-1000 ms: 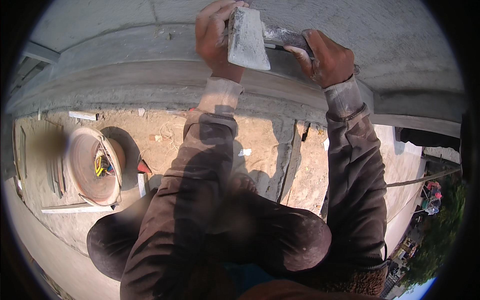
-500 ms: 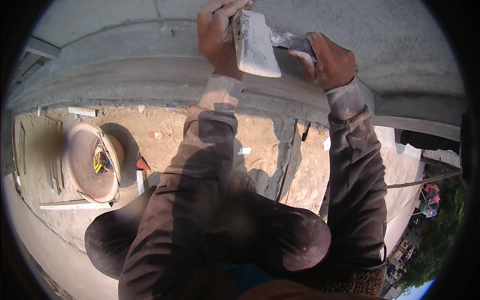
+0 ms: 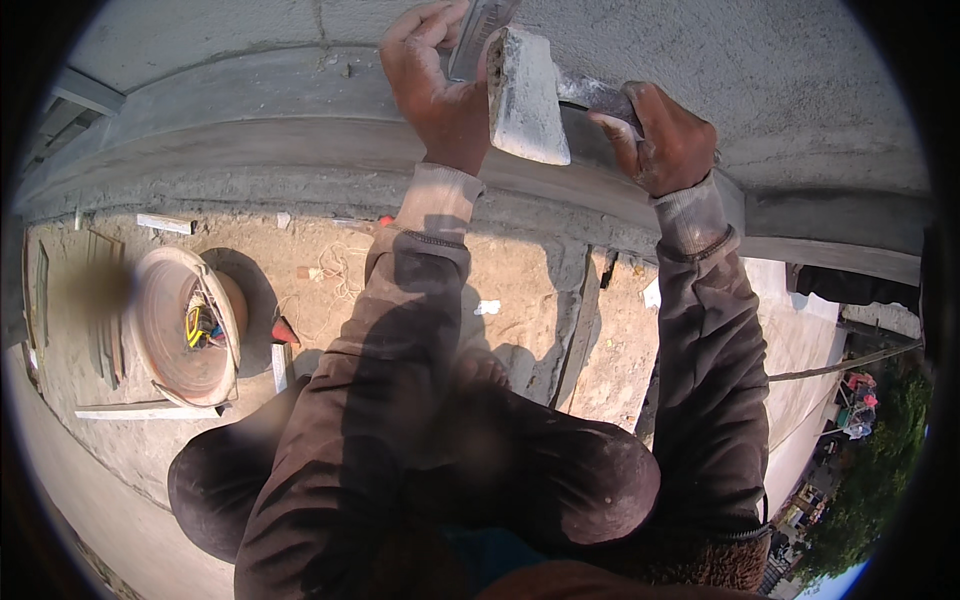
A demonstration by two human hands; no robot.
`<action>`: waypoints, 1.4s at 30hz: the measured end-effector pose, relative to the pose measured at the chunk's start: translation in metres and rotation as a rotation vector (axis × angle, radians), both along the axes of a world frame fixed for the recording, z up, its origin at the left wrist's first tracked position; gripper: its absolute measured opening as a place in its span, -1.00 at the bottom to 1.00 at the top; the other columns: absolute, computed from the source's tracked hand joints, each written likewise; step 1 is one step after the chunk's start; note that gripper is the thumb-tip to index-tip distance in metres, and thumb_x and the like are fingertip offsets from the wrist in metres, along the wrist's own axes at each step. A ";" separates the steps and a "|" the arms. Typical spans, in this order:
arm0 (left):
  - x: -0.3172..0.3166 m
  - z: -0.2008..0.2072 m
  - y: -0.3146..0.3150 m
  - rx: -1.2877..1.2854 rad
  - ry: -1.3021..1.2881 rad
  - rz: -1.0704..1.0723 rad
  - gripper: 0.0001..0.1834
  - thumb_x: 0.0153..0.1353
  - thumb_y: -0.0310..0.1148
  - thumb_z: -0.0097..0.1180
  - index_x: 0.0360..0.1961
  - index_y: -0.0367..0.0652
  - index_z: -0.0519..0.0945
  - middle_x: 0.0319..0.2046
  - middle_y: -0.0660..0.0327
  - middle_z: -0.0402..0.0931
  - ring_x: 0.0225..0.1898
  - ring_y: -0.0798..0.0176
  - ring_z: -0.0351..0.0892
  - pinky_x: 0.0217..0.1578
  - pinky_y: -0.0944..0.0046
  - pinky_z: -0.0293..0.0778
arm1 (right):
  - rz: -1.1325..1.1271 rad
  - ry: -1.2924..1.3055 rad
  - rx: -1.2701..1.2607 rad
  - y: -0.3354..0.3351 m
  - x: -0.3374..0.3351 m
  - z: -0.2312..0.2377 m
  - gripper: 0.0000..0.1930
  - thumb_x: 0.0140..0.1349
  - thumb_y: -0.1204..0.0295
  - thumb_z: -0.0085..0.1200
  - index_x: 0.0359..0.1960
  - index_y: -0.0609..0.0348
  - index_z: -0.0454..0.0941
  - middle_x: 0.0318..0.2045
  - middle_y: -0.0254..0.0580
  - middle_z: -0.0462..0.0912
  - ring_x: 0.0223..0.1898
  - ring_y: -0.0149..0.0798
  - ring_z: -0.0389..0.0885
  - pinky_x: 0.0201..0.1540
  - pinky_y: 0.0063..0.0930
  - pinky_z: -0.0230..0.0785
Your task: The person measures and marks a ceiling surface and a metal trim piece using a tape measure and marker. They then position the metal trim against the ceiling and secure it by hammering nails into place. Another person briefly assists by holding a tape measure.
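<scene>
My right hand is closed round the dark handle of a short hatchet-shaped tool, whose broad head is caked in whitish dust. Beside that head, my left hand is closed on a flat grey metal strip with fine marks along it; part of its grip is hidden. The strip slants up toward the top edge of the picture, over the grey plastered wall. Whether the tool's head touches the strip I cannot tell.
Below the wall runs a grey ledge. On the sandy ground at left a wide round basin holds a yellow-and-black item. Pale wooden pieces and a red cone-shaped thing lie near it. My bent knees are below my arms.
The tool's head has shifted slightly right and down, along with my right hand. My left hand has moved a little left, and the metal strip now shows beside the head.
</scene>
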State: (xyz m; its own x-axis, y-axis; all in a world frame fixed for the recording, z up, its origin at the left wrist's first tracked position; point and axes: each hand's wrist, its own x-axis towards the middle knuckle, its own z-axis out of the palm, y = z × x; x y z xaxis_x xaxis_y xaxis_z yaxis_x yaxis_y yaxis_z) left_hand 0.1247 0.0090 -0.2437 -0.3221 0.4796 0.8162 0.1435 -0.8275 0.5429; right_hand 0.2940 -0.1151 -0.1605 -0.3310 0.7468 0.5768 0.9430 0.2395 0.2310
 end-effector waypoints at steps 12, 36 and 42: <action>0.006 0.009 -0.001 -0.207 0.215 0.172 -0.48 -0.18 -0.43 0.50 -0.10 -0.26 0.66 -0.34 0.07 0.58 -0.30 -0.01 0.60 -0.31 0.12 0.53 | -0.107 0.006 -0.044 0.015 -0.015 0.005 -0.61 0.14 0.00 0.28 -0.36 0.03 0.48 -0.59 -0.33 0.52 -0.65 -0.25 0.55 -0.68 -0.43 0.33; 0.011 0.007 0.002 -0.163 0.204 0.185 -0.60 -0.04 -0.41 0.39 -0.10 -0.20 0.66 -0.37 0.14 0.53 -0.36 0.06 0.59 -0.36 0.15 0.52 | 0.176 -0.043 0.005 0.010 -0.002 0.006 -0.60 0.18 -0.01 0.26 -0.29 0.06 0.52 -0.58 -0.27 0.57 -0.66 -0.21 0.57 -0.67 -0.39 0.35; 0.007 0.019 -0.006 -0.151 0.219 0.194 -0.62 -0.02 -0.45 0.37 -0.12 -0.26 0.65 -0.38 0.10 0.52 -0.35 0.05 0.58 -0.38 0.13 0.50 | 0.195 0.051 -0.024 0.005 -0.006 0.008 -0.57 0.15 -0.02 0.28 -0.23 0.04 0.49 -0.58 -0.27 0.58 -0.65 -0.23 0.59 -0.67 -0.39 0.35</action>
